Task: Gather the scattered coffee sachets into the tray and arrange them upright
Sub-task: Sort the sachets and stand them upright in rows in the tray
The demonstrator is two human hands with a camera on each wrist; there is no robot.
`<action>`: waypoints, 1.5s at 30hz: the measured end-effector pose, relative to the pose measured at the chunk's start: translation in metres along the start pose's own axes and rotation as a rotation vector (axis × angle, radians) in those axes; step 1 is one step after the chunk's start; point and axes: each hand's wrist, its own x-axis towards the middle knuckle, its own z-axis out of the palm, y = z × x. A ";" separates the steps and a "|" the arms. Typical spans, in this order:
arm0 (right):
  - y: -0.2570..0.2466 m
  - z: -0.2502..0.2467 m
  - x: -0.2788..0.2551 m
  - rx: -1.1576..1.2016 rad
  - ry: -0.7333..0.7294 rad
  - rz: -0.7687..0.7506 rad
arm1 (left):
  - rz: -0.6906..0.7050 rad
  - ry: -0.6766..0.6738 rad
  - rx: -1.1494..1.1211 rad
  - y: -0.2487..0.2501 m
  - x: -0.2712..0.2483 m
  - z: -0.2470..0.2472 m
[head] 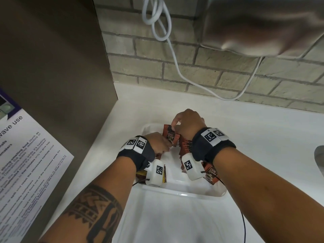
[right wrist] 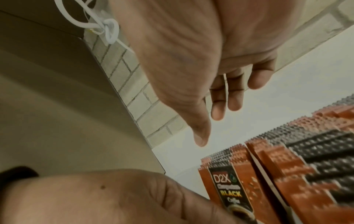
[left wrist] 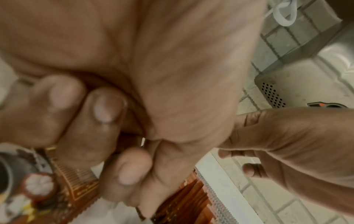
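Observation:
A white tray (head: 184, 192) sits on the white counter and holds several brown-red coffee sachets. One stack of sachets (head: 171, 136) stands upright at the tray's far side, a second row (head: 186, 146) just right of it. My right hand (head: 175, 126) reaches over from the right, its fingers fairly straight, its fingertips (right wrist: 215, 113) over the top edge of the far stack (right wrist: 277, 174). My left hand (head: 165, 149) is in the tray's left part, fingers (left wrist: 107, 109) curled round a few sachets (left wrist: 67, 181). One more sachet (head: 211, 174) leans at the tray's right side.
A brown appliance wall (head: 61, 76) with a printed notice (head: 26, 163) rises close on the left. A brick wall with a hanging white cable (head: 175, 58) stands behind the counter. A silvery appliance (head: 263, 23) overhangs at top right. A thin black wire (head: 243, 225) trails over the counter.

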 end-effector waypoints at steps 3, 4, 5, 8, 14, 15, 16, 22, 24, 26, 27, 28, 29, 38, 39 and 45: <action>0.000 -0.011 -0.009 0.055 0.052 -0.034 | -0.016 0.058 0.025 -0.001 -0.002 -0.003; 0.000 -0.014 -0.013 0.074 0.070 -0.052 | -0.016 0.077 0.053 -0.001 -0.004 -0.006; 0.001 -0.018 -0.018 0.097 0.088 -0.071 | -0.016 0.093 0.089 -0.002 -0.006 -0.009; 0.002 -0.027 -0.039 0.171 0.121 -0.121 | -0.021 0.163 0.198 -0.007 -0.017 -0.019; -0.003 -0.017 -0.103 0.182 -0.104 -0.134 | -0.014 0.154 0.398 -0.020 -0.043 -0.024; -0.004 -0.008 -0.112 0.166 -0.167 -0.133 | 0.003 0.135 0.456 -0.020 -0.045 -0.019; -0.006 0.002 -0.118 0.154 -0.234 -0.118 | 0.027 0.117 0.511 -0.018 -0.047 -0.015; -0.017 0.052 -0.130 -0.025 -0.321 -0.064 | 0.036 0.005 0.727 -0.010 -0.046 0.005; -0.020 0.062 -0.129 -0.038 -0.320 -0.050 | 0.002 0.004 0.739 -0.011 -0.045 0.006; -0.023 0.071 -0.128 -0.031 -0.321 -0.018 | -0.020 0.011 0.763 -0.012 -0.044 0.007; -0.024 0.074 -0.127 -0.029 -0.319 -0.002 | -0.034 0.007 0.779 -0.013 -0.043 0.008; -0.025 0.077 -0.126 -0.025 -0.317 0.014 | -0.047 0.000 0.798 -0.012 -0.042 0.008; -0.026 0.079 -0.125 -0.015 -0.315 0.030 | -0.053 -0.003 0.815 -0.011 -0.042 0.008; -0.027 0.090 -0.114 0.068 -0.298 0.135 | -0.032 -0.024 0.836 -0.010 -0.045 0.009; -0.027 0.091 -0.113 0.083 -0.295 0.139 | -0.026 -0.023 0.822 -0.012 -0.044 0.009; -0.024 0.093 -0.110 0.163 -0.282 0.171 | 0.006 -0.112 0.875 -0.009 -0.049 0.003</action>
